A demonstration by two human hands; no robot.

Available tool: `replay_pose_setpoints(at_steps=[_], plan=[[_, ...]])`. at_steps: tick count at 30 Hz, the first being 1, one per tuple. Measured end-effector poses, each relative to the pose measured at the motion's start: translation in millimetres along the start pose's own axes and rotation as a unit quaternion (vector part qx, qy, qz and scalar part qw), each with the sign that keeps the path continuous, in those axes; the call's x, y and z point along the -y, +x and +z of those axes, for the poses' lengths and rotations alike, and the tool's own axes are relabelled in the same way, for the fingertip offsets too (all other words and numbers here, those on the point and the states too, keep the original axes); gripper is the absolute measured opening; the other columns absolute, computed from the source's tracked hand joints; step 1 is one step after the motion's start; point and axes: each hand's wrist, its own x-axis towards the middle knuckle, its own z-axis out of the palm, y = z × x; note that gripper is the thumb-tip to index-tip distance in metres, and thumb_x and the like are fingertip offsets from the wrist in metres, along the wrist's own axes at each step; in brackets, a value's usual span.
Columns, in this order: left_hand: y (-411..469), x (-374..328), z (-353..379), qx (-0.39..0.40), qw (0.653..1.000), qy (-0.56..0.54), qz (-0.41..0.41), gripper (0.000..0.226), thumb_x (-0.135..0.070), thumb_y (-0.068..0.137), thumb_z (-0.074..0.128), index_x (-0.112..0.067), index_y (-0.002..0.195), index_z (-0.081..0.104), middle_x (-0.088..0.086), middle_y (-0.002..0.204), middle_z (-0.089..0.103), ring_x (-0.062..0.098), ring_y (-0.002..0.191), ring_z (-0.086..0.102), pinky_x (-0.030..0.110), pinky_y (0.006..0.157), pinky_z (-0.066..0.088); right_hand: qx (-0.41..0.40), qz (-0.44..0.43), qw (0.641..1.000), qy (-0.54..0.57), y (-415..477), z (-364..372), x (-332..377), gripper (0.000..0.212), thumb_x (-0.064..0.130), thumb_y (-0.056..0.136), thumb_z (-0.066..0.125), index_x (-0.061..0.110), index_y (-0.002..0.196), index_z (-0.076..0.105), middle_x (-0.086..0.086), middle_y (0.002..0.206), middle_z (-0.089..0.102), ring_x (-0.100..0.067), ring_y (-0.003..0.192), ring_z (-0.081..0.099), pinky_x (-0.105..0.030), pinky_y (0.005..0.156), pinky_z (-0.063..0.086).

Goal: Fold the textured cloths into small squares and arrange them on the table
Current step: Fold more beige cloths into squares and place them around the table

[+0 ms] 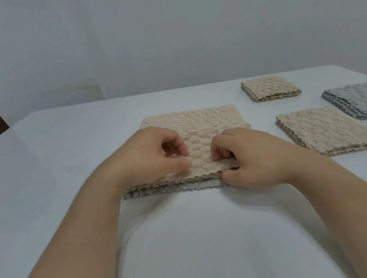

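Grip: left hand (154, 152) and right hand (247, 157) pinch beige cloth (195, 123) | near edge, between them

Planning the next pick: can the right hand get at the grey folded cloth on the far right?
Probably yes, once freed: the right hand pinches the beige cloth, and only a folded beige square lies before the grey folded cloth.

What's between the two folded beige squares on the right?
Only bare table, per the head view: nothing lies between the far beige square and the near beige square. The grey square sits off to their right.
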Motion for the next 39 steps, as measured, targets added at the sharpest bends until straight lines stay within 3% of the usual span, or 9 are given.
replay_pose_setpoints(at_steps=[6,15,20,22,24,26,30,33,39], plan=[[7,6,11,0.061,0.994,0.091,0.005,0.044,-0.056,0.065,0.089,-0.037,0.1,0.07,-0.021,0.102,0.063,-0.008,0.097,0.055,0.015,0.082,0.045,-0.036,0.005,0.999,-0.011,4,1,-4,0.014,0.036,0.086,0.059,0.033,0.099,0.063,0.014,0.094,0.057,-0.009,0.092,0.052,-0.033,0.083,0.049],[13,11,16,0.059,0.992,0.104,0.024,0.048,-0.054,0.067,0.088,-0.035,0.105,0.065,-0.017,0.104,0.062,0.0,0.098,0.056,0.024,0.085,0.048,-0.071,0.027,0.997,0.011,8,4,-12,0.02,0.035,0.103,0.051,0.03,0.12,0.061,0.007,0.106,0.065,-0.017,0.101,0.06,-0.039,0.086,0.05],[15,14,16,-0.019,0.995,0.093,0.028,0.017,-0.039,0.084,0.079,-0.033,0.097,0.069,-0.015,0.09,0.068,0.004,0.087,0.061,0.025,0.077,0.049,-0.105,0.04,0.994,-0.003,8,8,-16,0.019,0.041,0.106,0.043,0.034,0.122,0.049,0.009,0.107,0.06,-0.02,0.097,0.06,-0.04,0.08,0.051],[18,20,15,-0.076,0.994,0.073,0.02,0.005,-0.033,0.089,0.074,-0.03,0.093,0.072,-0.012,0.083,0.069,0.006,0.081,0.061,0.023,0.069,0.046,-0.088,0.046,0.995,0.003,7,6,-17,0.031,0.053,0.101,0.048,0.035,0.126,0.049,0.012,0.111,0.059,-0.016,0.103,0.059,-0.037,0.083,0.05],[21,24,15,-0.116,0.991,0.062,0.016,0.006,-0.03,0.094,0.069,-0.027,0.091,0.073,-0.008,0.076,0.068,0.005,0.074,0.058,0.019,0.062,0.041,-0.07,0.049,0.996,0.007,6,2,-18,0.047,0.06,0.093,0.057,0.034,0.132,0.049,0.012,0.121,0.059,-0.014,0.111,0.057,-0.037,0.09,0.049],[22,26,17,-0.139,0.988,0.064,0.014,0.017,-0.032,0.096,0.066,-0.02,0.085,0.071,-0.004,0.068,0.063,0.009,0.066,0.054,0.019,0.057,0.037,-0.087,0.056,0.995,0.009,6,-1,-19,0.047,0.052,0.093,0.063,0.031,0.134,0.051,0.009,0.126,0.061,-0.016,0.114,0.056,-0.036,0.092,0.047],[23,31,14,-0.163,0.983,0.09,0.005,0.033,-0.044,0.095,0.066,-0.017,0.076,0.065,-0.002,0.06,0.057,0.017,0.063,0.053,0.032,0.061,0.043,-0.195,0.097,0.97,0.11,9,0,-26,0.03,0.032,0.095,0.069,0.03,0.123,0.06,0.005,0.107,0.067,-0.014,0.099,0.06,-0.027,0.078,0.041],[22,38,1,-0.175,0.979,0.1,-0.01,0.022,-0.046,0.087,0.075,-0.025,0.082,0.073,-0.007,0.068,0.068,0.014,0.073,0.062,0.036,0.071,0.053,-0.253,0.149,0.938,0.187,12,2,-32,0.02,0.036,0.091,0.073,0.031,0.11,0.066,0.01,0.095,0.068,-0.007,0.079,0.061,-0.025,0.07,0.044],[17,50,-19,-0.28,0.957,0.016,-0.072,0.013,-0.036,0.08,0.085,-0.026,0.079,0.075,-0.009,0.075,0.071,0.011,0.077,0.066,0.033,0.074,0.051,-0.311,0.218,0.887,0.26,17,10,-44,0.016,0.04,0.087,0.077,0.026,0.085,0.072,0.008,0.076,0.07,-0.009,0.073,0.063,-0.026,0.063,0.046]])
